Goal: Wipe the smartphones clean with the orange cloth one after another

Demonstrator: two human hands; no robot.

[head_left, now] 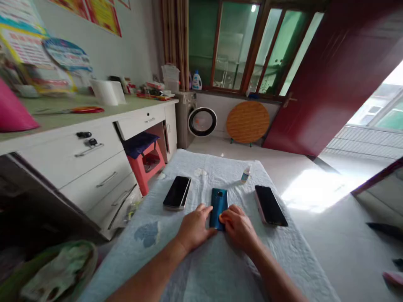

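Note:
A blue smartphone (219, 206) lies back side up on the cloth-covered table, its camera block at the far end. My left hand (195, 226) grips it, fingers at its left edge and thumb at the near corner. Bunched fingers of my right hand (238, 226) press a small orange piece (222, 219) against the phone's back; its exact kind is hard to see. To the left, a dark-screened phone (178, 191) rests on what looks like a pale box or second device. On the right lies another black-screened phone (270, 205). A small spray bottle (246, 174) stands beyond.
A light blue quilted cloth (217, 163) covers the table. Along the left runs a white drawer counter (91, 163) with a pink stool (147, 165) by it. A washing machine (185, 113) with its door open and a round wooden tabletop (247, 121) stand at the back.

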